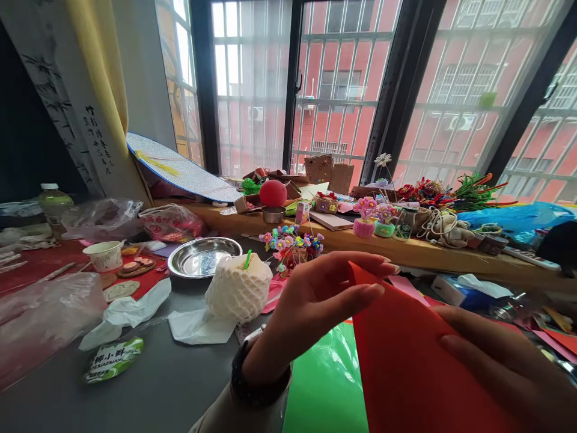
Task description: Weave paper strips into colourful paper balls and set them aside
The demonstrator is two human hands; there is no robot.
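Note:
A sheet of red paper (401, 361), apparently folded, is held up in front of me at the lower right. My left hand (315, 300), with a dark band on its wrist, pinches the paper's upper left corner between thumb and fingers. Along the slanting upper right edge, my right hand (500, 361) grips the same sheet, its fingers lying over the front. Beneath the paper a glossy green sheet (320, 379) lies on the grey table. The lower part of the red paper runs out of view.
Left of my hands stand a coconut in white netting (238, 288), a steel plate (205, 257), a paper cup (104, 255) and crumpled tissues (128, 313). Pipe-cleaner flowers (293, 243) sit behind. The wooden sill (324, 237) is crowded with crafts. A tissue box (451, 291) lies right.

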